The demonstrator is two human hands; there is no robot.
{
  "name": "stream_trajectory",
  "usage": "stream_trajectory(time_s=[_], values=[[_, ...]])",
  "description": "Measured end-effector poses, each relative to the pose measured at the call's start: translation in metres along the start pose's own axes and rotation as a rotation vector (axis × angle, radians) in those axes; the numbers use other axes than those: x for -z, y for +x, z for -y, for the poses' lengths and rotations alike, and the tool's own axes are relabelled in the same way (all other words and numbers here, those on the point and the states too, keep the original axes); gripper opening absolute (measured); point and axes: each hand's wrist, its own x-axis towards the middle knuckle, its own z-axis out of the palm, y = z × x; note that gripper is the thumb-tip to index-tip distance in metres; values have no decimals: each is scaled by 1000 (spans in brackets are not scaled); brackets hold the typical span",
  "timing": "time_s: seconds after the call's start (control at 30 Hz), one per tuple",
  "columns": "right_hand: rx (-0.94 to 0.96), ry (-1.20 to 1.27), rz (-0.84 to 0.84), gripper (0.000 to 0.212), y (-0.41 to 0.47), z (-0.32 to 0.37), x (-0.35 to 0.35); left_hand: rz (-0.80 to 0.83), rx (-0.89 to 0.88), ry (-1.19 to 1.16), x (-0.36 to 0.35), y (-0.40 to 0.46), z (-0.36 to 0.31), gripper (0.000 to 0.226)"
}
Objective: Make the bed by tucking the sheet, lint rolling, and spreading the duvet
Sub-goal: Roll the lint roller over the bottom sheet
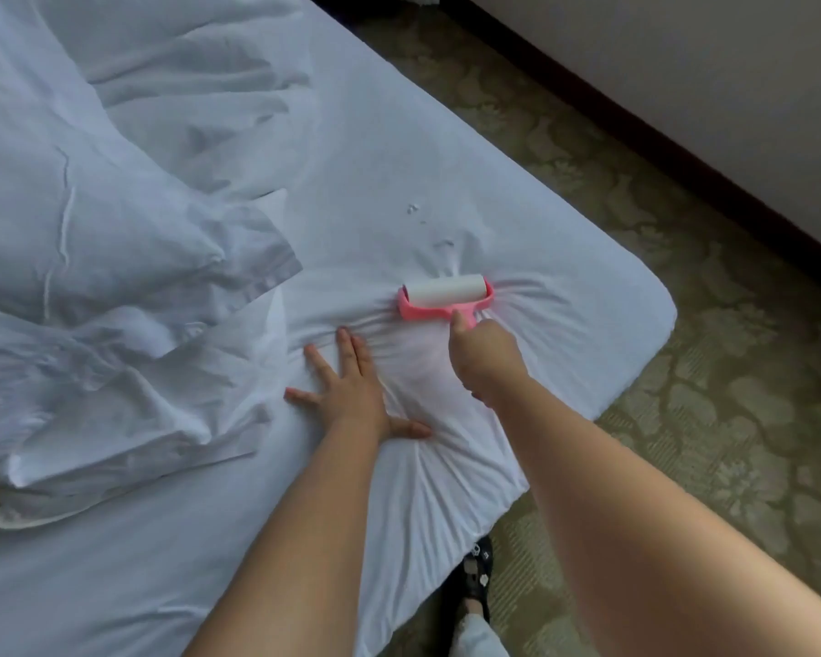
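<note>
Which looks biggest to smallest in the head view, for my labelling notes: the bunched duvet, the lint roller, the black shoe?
1. bunched duvet, by far the largest.
2. lint roller and black shoe look about alike; the shoe is nearer the camera and partly hidden, so unranked.

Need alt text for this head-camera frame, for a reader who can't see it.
A person's right hand pushes a pink lint roller across a white sheet, bunching it, while the left hand presses flat beside it. A crumpled white duvet lies to the left; patterned carpet lies beyond the bed's corner.
</note>
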Motion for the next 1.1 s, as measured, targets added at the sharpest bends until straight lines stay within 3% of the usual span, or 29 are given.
stream_trajectory(time_s=[0.2,0.57,0.8,1.1], values=[[-29,57,75,44,58,43,-4,31,24,-8,26,38,-6,161],[-119,165,138,41,132,131,18,25,-1,14,45,73,-6,161],[-172,158,166,42,111,114,21,14,19,19,47,74,-4,160],[-147,52,194,39,30,44,37,-4,-5,-28,52,45,0,152]])
